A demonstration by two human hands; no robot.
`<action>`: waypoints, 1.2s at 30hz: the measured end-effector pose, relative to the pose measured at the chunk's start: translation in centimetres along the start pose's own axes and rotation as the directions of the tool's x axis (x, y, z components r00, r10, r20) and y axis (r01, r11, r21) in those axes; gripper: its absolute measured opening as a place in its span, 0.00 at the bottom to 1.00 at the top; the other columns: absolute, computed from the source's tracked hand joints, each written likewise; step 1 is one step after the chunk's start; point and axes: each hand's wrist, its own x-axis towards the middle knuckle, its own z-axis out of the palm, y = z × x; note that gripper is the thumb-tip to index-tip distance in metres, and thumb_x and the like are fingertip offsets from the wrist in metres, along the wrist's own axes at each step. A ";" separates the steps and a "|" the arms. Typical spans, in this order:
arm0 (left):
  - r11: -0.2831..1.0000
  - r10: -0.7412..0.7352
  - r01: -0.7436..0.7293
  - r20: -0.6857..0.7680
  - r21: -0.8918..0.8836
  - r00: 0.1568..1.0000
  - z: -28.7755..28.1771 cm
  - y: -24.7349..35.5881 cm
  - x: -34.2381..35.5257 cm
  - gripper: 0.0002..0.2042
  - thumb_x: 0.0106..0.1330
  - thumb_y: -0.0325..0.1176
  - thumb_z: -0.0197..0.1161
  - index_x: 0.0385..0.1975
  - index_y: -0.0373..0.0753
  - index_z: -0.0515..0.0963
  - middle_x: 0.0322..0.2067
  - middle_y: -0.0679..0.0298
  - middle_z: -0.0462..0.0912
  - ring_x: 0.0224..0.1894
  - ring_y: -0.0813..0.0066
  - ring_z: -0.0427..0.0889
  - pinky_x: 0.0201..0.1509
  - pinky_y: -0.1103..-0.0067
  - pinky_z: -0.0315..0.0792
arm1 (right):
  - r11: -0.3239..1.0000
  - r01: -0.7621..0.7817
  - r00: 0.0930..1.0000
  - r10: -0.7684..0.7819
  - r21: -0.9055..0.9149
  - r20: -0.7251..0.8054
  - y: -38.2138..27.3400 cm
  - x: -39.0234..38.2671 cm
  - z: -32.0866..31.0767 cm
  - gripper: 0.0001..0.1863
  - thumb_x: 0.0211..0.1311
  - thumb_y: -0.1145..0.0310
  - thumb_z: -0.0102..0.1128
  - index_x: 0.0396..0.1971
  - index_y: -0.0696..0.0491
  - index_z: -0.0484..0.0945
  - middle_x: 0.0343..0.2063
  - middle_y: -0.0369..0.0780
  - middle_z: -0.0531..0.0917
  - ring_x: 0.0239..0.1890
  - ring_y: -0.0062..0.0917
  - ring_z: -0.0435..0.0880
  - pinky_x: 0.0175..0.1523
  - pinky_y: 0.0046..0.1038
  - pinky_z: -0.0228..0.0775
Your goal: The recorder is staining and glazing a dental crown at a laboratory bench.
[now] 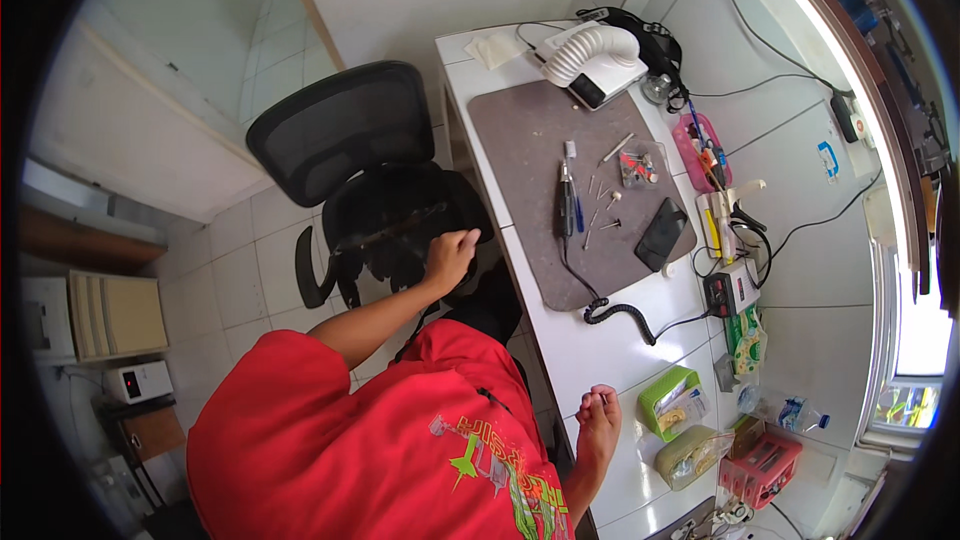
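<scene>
My left hand (452, 262) is in the air over the front of the black office chair (385, 215), its fingers curled closed, with nothing visible in them. Above the front of the white tiled desk (580, 355), my right hand (598, 423) has its fingers bent in and pressed together; whatever they may hold is too small to make out. On the brown mat (520, 130) lie a rotary handpiece (567, 205) with a coiled cord (630, 318), several small bits (592, 210), a clear box of small parts (643, 164) and a black phone (661, 234).
A white device with a ribbed hose (590, 52) stands at the desk's far end. Along the wall are a pink tray of tools (690, 150), a control box (735, 290), a green basket (660, 395) and a red basket (765, 465). A bright light strip (860, 110) runs above the desk.
</scene>
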 end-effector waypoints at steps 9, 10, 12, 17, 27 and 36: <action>0.607 -0.754 0.779 -0.194 0.160 0.628 -11.4 -17.3 -23.1 0.21 0.61 0.48 0.53 0.20 0.32 0.76 0.20 0.49 0.79 0.25 0.54 0.81 0.34 0.63 0.74 | 0.953 -0.096 0.994 0.109 -0.287 0.029 0.1 -1.0 1.8 0.06 0.65 0.72 0.48 0.33 0.57 0.74 0.25 0.33 0.74 0.23 0.12 0.68 0.29 0.14 0.60; 0.626 -0.673 0.678 -0.174 0.385 0.719 -11.9 -18.8 -25.4 0.23 0.62 0.48 0.51 0.19 0.32 0.76 0.21 0.47 0.79 0.27 0.52 0.81 0.35 0.61 0.73 | 0.939 -0.052 0.990 0.093 -0.340 0.105 -0.2 -1.2 1.9 0.06 0.64 0.73 0.49 0.33 0.58 0.74 0.26 0.34 0.76 0.24 0.13 0.69 0.29 0.15 0.61; 0.648 -0.506 0.420 -0.054 0.635 0.861 -12.3 -17.8 -27.1 0.21 0.63 0.45 0.47 0.21 0.32 0.77 0.24 0.44 0.79 0.30 0.47 0.80 0.37 0.59 0.73 | 0.924 0.017 0.983 0.055 -0.382 0.177 -0.5 -1.5 2.2 0.06 0.63 0.73 0.50 0.33 0.60 0.74 0.27 0.35 0.77 0.24 0.14 0.70 0.30 0.16 0.62; 0.630 -0.446 0.123 0.228 0.767 0.865 -13.2 -15.0 -21.5 0.15 0.63 0.35 0.44 0.25 0.32 0.76 0.29 0.44 0.79 0.33 0.45 0.80 0.38 0.58 0.74 | 0.960 -0.070 0.988 0.105 -0.272 0.116 1.5 -2.1 3.0 0.06 0.62 0.76 0.51 0.34 0.62 0.75 0.25 0.38 0.79 0.24 0.17 0.74 0.31 0.17 0.67; 0.979 0.149 -0.158 0.081 0.125 0.986 -21.9 -8.1 -12.6 0.08 0.63 0.33 0.51 0.31 0.36 0.61 0.19 0.50 0.71 0.26 0.45 0.74 0.28 0.60 0.64 | 0.915 -0.145 0.884 0.291 -0.377 0.366 9.9 -2.1 20.2 0.05 0.59 0.77 0.57 0.35 0.61 0.76 0.32 0.44 0.83 0.28 0.17 0.79 0.35 0.15 0.71; 0.979 -0.073 0.054 0.092 0.196 0.993 -40.9 -22.2 -17.0 0.08 0.64 0.34 0.51 0.35 0.38 0.70 0.22 0.47 0.76 0.24 0.44 0.75 0.32 0.59 0.69 | 0.818 -0.038 0.743 0.407 -0.574 0.531 23.3 -3.6 45.3 0.08 0.60 0.73 0.56 0.37 0.59 0.77 0.35 0.41 0.83 0.28 0.13 0.76 0.35 0.15 0.68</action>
